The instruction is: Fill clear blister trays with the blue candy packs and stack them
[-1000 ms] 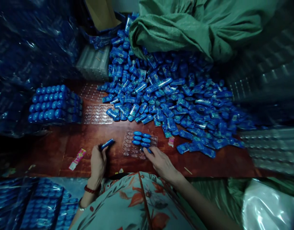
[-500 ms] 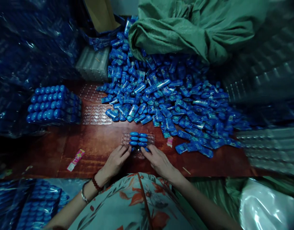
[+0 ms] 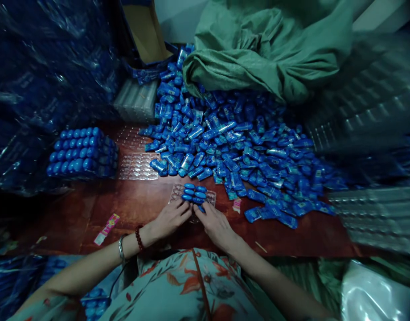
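Note:
A clear plastic blister tray (image 3: 174, 195) lies on the table in front of me, with two short columns of glossy blue oval pieces (image 3: 189, 186) in its middle cavities. My left hand (image 3: 173, 218) is closed at the tray's near edge, fingertips bent down beside the lowest blue pieces; what they hold is hidden. Across from it, my right hand (image 3: 216, 223) has its thumb and fingers closed around a blue oval piece (image 3: 201, 208) in the near row. The tray's outer cavities at both sides show transparent.
A large heap of blue wrapped packets (image 3: 225, 147) spreads behind the tray, under a green sack (image 3: 258, 71). Left stand stacked filled trays (image 3: 74, 154) and a clear tray (image 3: 138, 166). More clear trays (image 3: 372, 218) are stacked right. A pink wrapper (image 3: 106, 229) lies front left.
My left hand has shifted right, towards the tray's middle, and its forearm lies flatter. The tray is slightly tilted now. The view has moved a little, so the surroundings sit lower.

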The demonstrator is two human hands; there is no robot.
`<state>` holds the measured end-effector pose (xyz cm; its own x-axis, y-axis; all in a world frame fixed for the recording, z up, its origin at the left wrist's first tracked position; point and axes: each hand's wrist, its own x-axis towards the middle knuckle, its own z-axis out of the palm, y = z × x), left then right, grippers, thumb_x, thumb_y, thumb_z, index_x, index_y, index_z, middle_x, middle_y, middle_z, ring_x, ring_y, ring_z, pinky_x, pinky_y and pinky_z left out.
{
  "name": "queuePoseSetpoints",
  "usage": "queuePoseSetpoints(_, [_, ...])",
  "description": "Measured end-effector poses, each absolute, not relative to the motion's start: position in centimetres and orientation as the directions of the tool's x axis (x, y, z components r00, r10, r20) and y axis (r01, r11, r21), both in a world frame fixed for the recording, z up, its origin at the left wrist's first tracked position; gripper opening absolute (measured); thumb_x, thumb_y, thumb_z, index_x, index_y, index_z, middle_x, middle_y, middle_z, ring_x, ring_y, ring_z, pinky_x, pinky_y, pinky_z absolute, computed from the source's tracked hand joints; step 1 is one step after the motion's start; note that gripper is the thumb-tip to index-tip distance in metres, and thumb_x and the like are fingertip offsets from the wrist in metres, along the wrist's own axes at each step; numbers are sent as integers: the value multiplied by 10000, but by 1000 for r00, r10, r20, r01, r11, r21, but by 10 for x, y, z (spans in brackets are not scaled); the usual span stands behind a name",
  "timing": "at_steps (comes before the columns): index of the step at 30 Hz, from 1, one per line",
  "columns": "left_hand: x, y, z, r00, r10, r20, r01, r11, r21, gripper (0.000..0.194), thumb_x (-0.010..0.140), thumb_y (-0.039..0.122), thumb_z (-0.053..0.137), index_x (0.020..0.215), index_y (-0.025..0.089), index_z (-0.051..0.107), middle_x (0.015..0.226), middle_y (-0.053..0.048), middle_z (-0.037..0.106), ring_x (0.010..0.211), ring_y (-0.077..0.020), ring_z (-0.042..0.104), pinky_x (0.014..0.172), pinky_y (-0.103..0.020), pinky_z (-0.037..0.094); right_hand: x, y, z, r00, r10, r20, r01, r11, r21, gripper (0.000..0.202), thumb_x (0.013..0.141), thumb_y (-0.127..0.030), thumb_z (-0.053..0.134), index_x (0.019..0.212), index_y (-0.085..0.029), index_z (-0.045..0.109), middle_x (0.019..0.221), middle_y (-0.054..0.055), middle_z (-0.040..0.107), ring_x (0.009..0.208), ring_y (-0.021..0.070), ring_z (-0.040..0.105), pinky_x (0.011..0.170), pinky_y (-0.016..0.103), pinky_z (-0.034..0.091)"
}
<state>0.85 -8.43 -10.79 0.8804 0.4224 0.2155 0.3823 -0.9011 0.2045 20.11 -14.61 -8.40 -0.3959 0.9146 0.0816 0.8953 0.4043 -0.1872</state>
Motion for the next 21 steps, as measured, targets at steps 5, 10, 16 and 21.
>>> queuePoseSetpoints(5, [-1,-55,-109,540,681,494,521,-732,440,299,922,194,421,1175,214,578,1106,-113,595,958,-198,563,797,-342,481,211,-141,-92,-235,924,302,879,334,-340,399,913,-135,434,1305,-187,488,1099,131,587,973,217,612,778,323,555])
queuePoseSetpoints(10, [27,3,-87,385,857,342,450,-498,741,230,924,263,447,973,169,651,840,-48,638,773,-151,590,710,-277,492,219,-126,-84,-175,946,273,812,296,-503,331,925,-223,464,1243,-238,556,1060,93,607,990,209,623,824,331,555])
queuePoseSetpoints(16, [29,-7,-67,428,829,360,430,-537,725,257,934,289,439,1041,173,642,961,-77,655,871,-166,613,782,-299,497,238,-145,-102,-125,978,169,740,205,-641,443,889,-244,537,1323,-248,452,1214,101,538,1153,221,524,959,407,482])
queuePoseSetpoints(21, [11,-53,-86,644,689,332,522,-713,467,442,929,290,443,1367,232,423,1416,-111,445,1344,-250,346,1085,-462,307,233,-160,-129,9,985,172,793,98,-601,372,876,-313,566,1232,-211,536,1118,106,575,1040,239,536,888,429,478])
